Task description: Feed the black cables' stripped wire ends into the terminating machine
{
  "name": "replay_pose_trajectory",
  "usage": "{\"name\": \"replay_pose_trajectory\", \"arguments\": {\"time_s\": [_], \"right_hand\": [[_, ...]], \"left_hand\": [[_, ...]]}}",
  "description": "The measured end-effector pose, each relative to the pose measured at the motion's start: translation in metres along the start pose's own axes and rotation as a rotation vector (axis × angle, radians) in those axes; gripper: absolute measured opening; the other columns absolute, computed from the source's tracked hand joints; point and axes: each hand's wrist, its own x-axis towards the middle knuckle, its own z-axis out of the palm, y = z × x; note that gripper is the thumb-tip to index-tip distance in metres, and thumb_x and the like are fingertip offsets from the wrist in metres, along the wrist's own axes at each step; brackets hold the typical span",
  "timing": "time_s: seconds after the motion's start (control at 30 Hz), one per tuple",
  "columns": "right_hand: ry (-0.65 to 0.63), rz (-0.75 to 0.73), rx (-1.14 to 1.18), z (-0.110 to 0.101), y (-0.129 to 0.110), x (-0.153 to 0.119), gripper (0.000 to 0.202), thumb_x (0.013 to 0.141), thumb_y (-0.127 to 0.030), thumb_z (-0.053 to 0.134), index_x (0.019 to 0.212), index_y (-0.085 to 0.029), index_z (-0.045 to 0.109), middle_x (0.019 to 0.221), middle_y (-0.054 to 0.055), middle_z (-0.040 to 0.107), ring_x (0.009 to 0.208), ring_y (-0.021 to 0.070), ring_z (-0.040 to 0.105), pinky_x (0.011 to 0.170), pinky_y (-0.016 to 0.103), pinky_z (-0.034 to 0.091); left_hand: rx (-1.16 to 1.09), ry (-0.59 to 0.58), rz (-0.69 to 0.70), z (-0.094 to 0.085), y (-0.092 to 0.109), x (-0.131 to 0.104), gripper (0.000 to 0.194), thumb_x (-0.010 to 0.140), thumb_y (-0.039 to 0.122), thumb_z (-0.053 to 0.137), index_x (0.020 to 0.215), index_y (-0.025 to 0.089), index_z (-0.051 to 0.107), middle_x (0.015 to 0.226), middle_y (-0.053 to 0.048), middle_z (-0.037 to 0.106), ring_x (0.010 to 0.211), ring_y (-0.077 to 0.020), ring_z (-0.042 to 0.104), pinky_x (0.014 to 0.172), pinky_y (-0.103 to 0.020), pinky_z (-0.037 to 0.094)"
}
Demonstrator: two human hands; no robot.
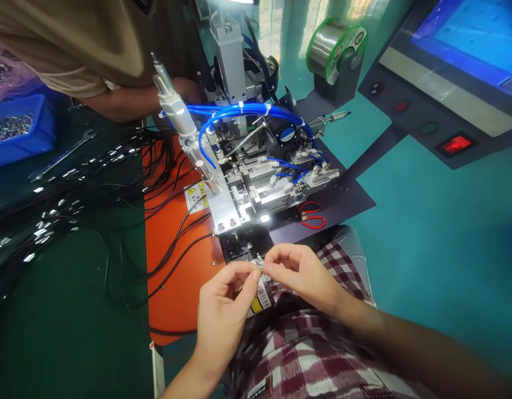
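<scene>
My left hand [226,302] and my right hand [303,271] meet fingertip to fingertip in front of my body. Both pinch at a tiny metallic piece [261,266], too small and too covered by the fingers to name. Just beyond the fingers lies the black feed track [239,249] of a bench machine [260,188] with metal cylinders and blue air tubes [247,110]. A yellow and white label [262,299] with printed characters shows under my hands.
Black cables [127,166] with shiny ends spread over the green table [52,310] and orange plate [177,293]. Red-handled scissors or pliers [314,215], a solder wire spool [333,50], a control panel [447,105], a wrench [65,155] and a blue bin [27,138] surround the machine. Another person's arm [127,102] reaches behind it.
</scene>
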Motion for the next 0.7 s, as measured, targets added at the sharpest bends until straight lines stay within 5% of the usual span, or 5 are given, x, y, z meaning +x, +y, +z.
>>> {"name": "replay_pose_trajectory", "arguments": {"time_s": [0.23, 0.47, 0.7], "right_hand": [[-0.015, 0.043, 0.125, 0.003, 0.003, -0.002, 0.02, 0.076, -0.032, 0.062, 0.072, -0.015, 0.054, 0.056, -0.006, 0.045, 0.047, 0.0059, 0.036, 0.044, 0.02, 0.029], [0.032, -0.168, -0.138, -0.001, 0.011, -0.004, 0.011, 0.083, -0.025, 0.057, 0.077, -0.016, 0.055, 0.063, -0.004, 0.048, 0.055, 0.0075, 0.043, 0.05, 0.02, 0.034], [-0.081, -0.001, 0.107, -0.001, 0.008, 0.002, 0.022, 0.081, -0.036, 0.06, 0.075, -0.016, 0.051, 0.054, -0.007, 0.046, 0.046, 0.0065, 0.04, 0.046, 0.019, 0.034]], "left_hand": [[0.006, 0.001, -0.007, 0.002, 0.001, 0.0, 0.012, 0.078, 0.028, 0.068, 0.074, 0.016, 0.067, 0.062, 0.003, 0.06, 0.055, -0.0071, 0.049, 0.05, -0.015, 0.04], [-0.109, -0.056, -0.121, 0.0, -0.003, 0.001, 0.019, 0.079, 0.034, 0.067, 0.077, 0.015, 0.065, 0.059, 0.003, 0.055, 0.052, -0.006, 0.044, 0.047, -0.015, 0.036], [-0.153, -0.11, -0.204, -0.001, -0.004, 0.001, 0.024, 0.082, 0.037, 0.064, 0.075, 0.014, 0.06, 0.055, 0.004, 0.053, 0.043, -0.0018, 0.029, 0.04, -0.014, 0.021]]}}
